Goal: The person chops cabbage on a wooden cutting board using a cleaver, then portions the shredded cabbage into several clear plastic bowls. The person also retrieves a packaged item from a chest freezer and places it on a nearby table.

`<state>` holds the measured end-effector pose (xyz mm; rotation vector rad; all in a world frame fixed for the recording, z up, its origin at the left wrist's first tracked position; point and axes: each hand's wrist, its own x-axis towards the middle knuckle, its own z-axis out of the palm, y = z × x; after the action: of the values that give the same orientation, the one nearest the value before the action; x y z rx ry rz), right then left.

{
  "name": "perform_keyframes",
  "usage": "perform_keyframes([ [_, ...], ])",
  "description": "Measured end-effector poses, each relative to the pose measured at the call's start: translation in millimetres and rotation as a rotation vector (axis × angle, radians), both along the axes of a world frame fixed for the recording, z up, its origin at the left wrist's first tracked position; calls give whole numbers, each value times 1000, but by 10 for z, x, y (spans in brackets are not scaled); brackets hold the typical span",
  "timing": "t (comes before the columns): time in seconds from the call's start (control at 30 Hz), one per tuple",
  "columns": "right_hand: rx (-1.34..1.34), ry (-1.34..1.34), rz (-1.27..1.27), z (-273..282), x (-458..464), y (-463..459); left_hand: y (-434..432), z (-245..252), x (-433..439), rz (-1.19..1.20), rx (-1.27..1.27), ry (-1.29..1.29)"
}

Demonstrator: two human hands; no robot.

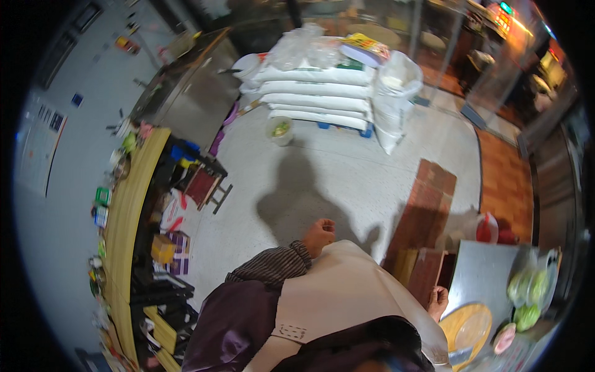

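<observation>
My left hand (319,237), in a striped cuff, hovers at the front of the beige apron (344,288), its fingers curled; whether it holds something cannot be told. At the lower right, my right hand (437,302) is beside the edge of the metal table (483,265), fingers bent and pointing away from me; its grip is not clear. Close to it on the table lies a round wooden cutting board (446,322) with a cleaver-like blade (461,356) on it. Green cabbages (527,317), some in clear plastic, and a pinkish item (504,338) sit farther right.
Stacked white sacks (320,89) and an open white sack (395,102) stand ahead, near a small bin (280,131). A cluttered wooden shelf (135,204) and a stool (203,186) are left. Flattened cardboard (425,195) lies right of centre, before a red-and-white bucket (487,228).
</observation>
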<state>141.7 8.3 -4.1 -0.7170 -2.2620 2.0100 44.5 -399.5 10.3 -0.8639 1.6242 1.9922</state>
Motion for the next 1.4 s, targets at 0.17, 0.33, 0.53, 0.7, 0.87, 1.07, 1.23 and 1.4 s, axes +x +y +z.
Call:
perform_keyframes([
  [0.17, 31, 75, 258, -191, -725, -585, -667, -124, -138, 248, 41, 21],
  [0.33, -1, -50, 415, -229, -1416, -1445, -1456, -181, -217, 525, 211, 64],
  [0.53, -48, -175, 776, -482, -2285, -2183, -2233, -227, 3, 821, 214, 86],
  [0.7, 155, -349, 1002, -1034, -2979, -2493, -2441, -346, 334, 1040, 210, 49],
  [0.87, 376, -497, 1168, -1782, -3738, -2506, -2560, -401, 471, 1235, 198, -30],
  [1.07, 550, -535, 1365, -2727, -4879, -2502, -2687, -178, 337, 1349, 39, -46],
  [1.23, 954, -63, 1861, -2711, -5760, -3815, -2648, -154, 474, 1443, -23, -57],
  [1.4, 849, 452, 1728, -2165, -5574, -5720, -2778, -360, 824, 1572, -41, 3],
])
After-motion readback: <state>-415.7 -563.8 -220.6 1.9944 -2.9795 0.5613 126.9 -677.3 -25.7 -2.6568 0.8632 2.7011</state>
